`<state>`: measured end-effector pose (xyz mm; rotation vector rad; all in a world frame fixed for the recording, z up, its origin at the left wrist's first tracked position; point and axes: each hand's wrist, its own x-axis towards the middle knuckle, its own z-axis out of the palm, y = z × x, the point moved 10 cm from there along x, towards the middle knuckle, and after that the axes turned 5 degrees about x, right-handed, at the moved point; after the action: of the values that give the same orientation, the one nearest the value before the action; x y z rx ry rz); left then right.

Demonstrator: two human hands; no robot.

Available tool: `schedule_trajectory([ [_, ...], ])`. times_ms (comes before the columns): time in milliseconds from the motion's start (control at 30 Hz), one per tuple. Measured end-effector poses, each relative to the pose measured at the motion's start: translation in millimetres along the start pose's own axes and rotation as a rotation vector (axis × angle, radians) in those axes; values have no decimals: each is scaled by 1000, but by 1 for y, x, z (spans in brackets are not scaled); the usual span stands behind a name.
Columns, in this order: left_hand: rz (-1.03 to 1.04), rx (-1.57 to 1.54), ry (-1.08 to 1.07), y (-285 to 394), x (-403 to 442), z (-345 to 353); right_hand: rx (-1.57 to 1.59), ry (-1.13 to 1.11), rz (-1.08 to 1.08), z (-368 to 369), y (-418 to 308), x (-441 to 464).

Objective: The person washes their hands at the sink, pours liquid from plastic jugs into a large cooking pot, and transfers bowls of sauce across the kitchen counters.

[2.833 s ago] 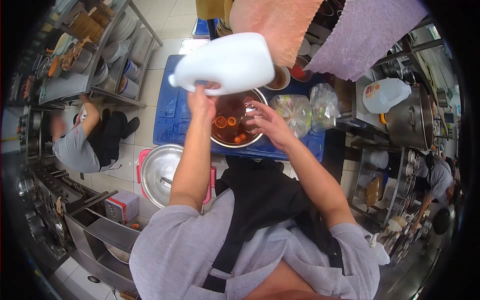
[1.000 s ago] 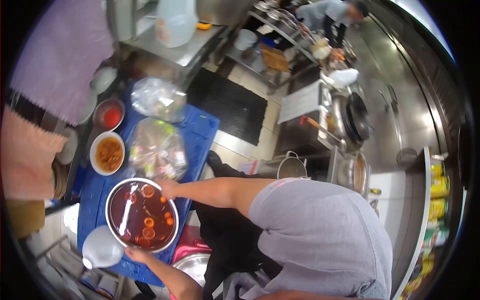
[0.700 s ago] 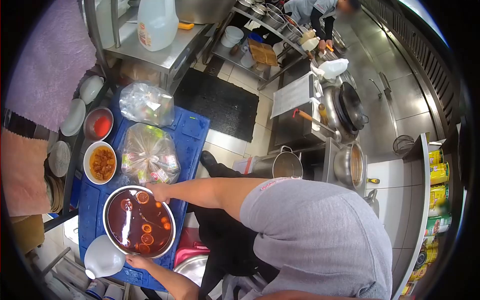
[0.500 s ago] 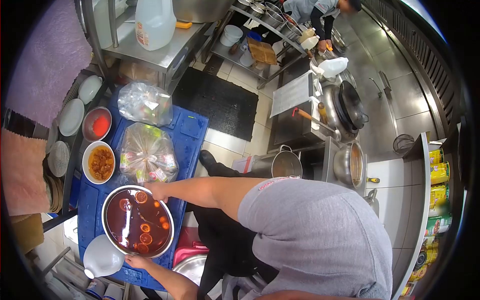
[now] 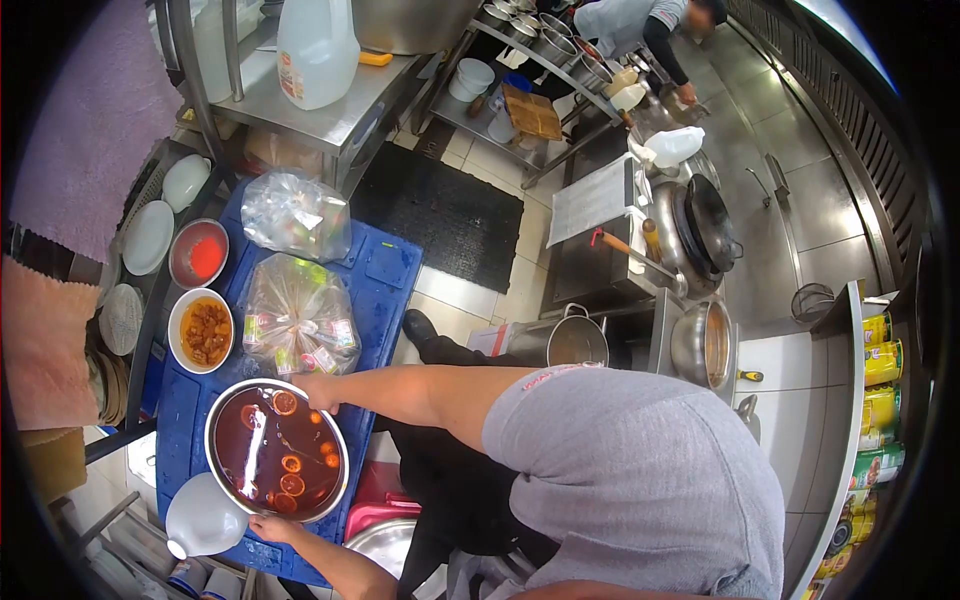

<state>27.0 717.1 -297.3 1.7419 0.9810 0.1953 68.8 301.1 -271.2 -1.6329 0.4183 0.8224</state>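
A large steel bowl point(image 5: 212, 470) holds dark red liquid with orange citrus slices point(image 5: 291, 464) and small round orange fruits floating in it. It sits on a blue plastic table or lid point(image 5: 385, 262). My right hand point(image 5: 318, 390) grips the rim on the upper right side. Low on the same bowl, my left hand point(image 5: 270, 528) holds the rim, its thumb on top and the other fingers mostly hidden. Beside the left hand a translucent plastic jug point(image 5: 205, 515) lies against the bowl.
Clear plastic bags point(image 5: 300, 315) of packaged items, a white bowl of brown food point(image 5: 205, 332) and a steel bowl with red contents point(image 5: 199, 252) stand close by. Black mat point(image 5: 440, 215) covers the floor. A co-worker point(image 5: 625, 25) stands at the far steel counter.
The view has shifted slightly. Both my hands keep their hold on the bowl, which barely moves. The co-worker's arm has moved across the far counter.
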Motion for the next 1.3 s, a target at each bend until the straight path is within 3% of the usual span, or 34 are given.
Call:
schedule_trajectory([
  [133, -1, -81, -20, -12, 10, 1, -21, -31, -15, 2, -1, 2],
  [300, 103, 45, 16, -12, 17, -4, -30, -42, -26, 4, 2, 8],
  [833, 155, 164, 46, -11, 16, -7, -65, -49, -61, 1, 1, 9],
  [900, 75, 135, 11, -17, 15, -5, -61, -51, -66, -4, 1, 6],
  [1000, 223, 268, -55, -4, 23, -7, -8, -233, 8, -18, 16, -20],
  [1067, 227, 526, -53, 14, 24, -15, 91, -175, -28, -82, 13, -82],
  [1133, 347, 566, 19, 40, 16, -24, 269, 40, -142, -177, 50, -142],
  [1167, 426, 688, 50, 56, 9, -26, 338, 170, -91, -232, 84, -181],
  [1233, 646, 866, 82, 113, -31, -15, 135, 644, -19, -349, 138, -294],
  [1267, 680, 840, 32, 155, -67, 0, -373, 1090, -258, -404, 179, -352],
  [1300, 849, 770, -26, 182, -89, 18, 231, 1047, 91, -423, 202, -421],
])
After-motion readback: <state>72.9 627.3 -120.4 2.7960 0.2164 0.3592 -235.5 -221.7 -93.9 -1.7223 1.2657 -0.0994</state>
